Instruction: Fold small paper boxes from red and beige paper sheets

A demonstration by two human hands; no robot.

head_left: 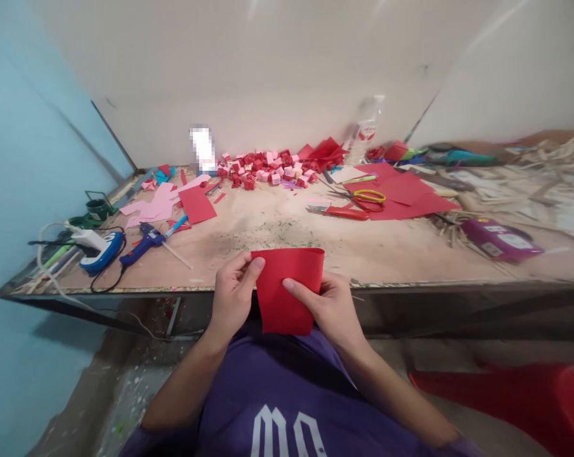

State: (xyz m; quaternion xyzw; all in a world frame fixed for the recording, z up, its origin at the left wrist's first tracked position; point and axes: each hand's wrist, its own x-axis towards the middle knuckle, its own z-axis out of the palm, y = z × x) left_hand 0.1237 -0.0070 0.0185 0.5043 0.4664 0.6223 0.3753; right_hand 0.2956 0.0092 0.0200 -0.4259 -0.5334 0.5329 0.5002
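Observation:
Both my hands hold a sheet of red paper (287,311) in front of my body, just off the table's front edge. The sheet is bent over on itself, with a rounded fold at its right side. My left hand (236,289) pinches its upper left corner between thumb and fingers. My right hand (332,308) grips the right side, thumb pressed flat on the front and fingers hidden behind. On the table beyond lie red-handled pliers (339,212) and scissors (363,198) with yellow and red handles.
Many small red and pink paper pieces (267,170) are heaped by the wall, beside a propped phone (202,149). At left are a blue glue gun (146,244) and a power strip (103,252). Red sheets (401,193), a bottle (365,133) and a purple pack (500,240) stand right.

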